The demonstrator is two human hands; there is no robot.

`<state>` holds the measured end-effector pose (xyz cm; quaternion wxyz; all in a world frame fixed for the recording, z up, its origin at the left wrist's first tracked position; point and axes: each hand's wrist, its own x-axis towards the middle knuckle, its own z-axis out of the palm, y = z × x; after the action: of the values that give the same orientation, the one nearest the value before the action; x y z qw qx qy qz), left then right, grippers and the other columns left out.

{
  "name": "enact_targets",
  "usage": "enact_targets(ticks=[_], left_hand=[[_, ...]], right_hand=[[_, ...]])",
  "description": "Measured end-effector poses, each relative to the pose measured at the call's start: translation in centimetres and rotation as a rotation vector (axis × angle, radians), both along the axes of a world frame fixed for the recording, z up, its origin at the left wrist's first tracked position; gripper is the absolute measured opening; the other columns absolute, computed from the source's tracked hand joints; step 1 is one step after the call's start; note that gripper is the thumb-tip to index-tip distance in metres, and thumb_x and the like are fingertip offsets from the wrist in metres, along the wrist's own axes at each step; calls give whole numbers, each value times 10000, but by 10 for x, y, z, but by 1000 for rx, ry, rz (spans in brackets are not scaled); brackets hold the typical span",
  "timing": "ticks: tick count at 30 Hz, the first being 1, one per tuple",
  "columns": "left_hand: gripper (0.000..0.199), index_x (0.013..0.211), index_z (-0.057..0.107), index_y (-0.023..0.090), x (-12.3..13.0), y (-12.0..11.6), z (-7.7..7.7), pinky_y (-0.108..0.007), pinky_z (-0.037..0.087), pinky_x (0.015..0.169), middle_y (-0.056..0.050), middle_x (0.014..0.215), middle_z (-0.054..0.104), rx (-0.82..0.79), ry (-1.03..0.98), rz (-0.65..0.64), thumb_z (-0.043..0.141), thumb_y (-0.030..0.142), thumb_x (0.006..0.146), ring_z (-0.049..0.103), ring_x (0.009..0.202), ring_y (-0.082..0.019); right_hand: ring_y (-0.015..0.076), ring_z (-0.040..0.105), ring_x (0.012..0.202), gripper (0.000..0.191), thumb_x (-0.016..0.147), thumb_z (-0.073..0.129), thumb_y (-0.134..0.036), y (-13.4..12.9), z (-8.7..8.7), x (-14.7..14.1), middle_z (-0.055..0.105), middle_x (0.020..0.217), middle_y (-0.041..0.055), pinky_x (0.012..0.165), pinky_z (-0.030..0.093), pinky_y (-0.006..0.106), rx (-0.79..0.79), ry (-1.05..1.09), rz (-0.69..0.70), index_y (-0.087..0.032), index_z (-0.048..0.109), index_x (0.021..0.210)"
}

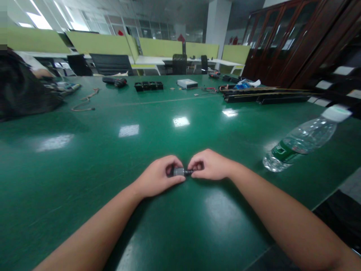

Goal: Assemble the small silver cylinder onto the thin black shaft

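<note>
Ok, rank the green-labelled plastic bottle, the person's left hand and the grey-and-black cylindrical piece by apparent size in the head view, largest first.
1. Green-labelled plastic bottle
2. Left hand
3. Grey-and-black cylindrical piece, partly hidden, so judged by what shows

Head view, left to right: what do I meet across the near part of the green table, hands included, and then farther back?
Near: left hand, small grey-and-black part, right hand, clear bottle.
Farther back: dark bulky thing, thin cable, dark bundle, black block, pale box, black strips.
</note>
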<state>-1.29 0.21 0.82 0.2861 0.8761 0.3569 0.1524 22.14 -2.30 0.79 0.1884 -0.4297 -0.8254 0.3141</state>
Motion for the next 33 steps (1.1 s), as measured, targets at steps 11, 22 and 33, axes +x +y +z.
enact_targets(ticks=[11,22,33], left_hand=[[295,955,658,191,0,1,0,-254,391,617,5,770,583,4,20,1,683,442,802,519,682,-153],[294,951,654,184,0,0,1,-253,389,612,3,760,571,5,15,-1,674,440,808,513,677,-155],[292,948,658,189,0,0,1,-249,391,602,2,754,576,11,8,5,681,442,804,515,667,-153]], right_hand=[[101,596,656,171,758,718,-189,2,4,10,682,750,3,619,437,212,-44,-38,15,-153,744,922],[107,593,678,200,741,757,-237,1,2,6,680,767,8,622,441,209,-57,7,-5,-154,751,923],[99,587,626,171,731,754,-223,4,9,22,684,711,0,591,425,206,-121,-45,-17,-148,761,885]])
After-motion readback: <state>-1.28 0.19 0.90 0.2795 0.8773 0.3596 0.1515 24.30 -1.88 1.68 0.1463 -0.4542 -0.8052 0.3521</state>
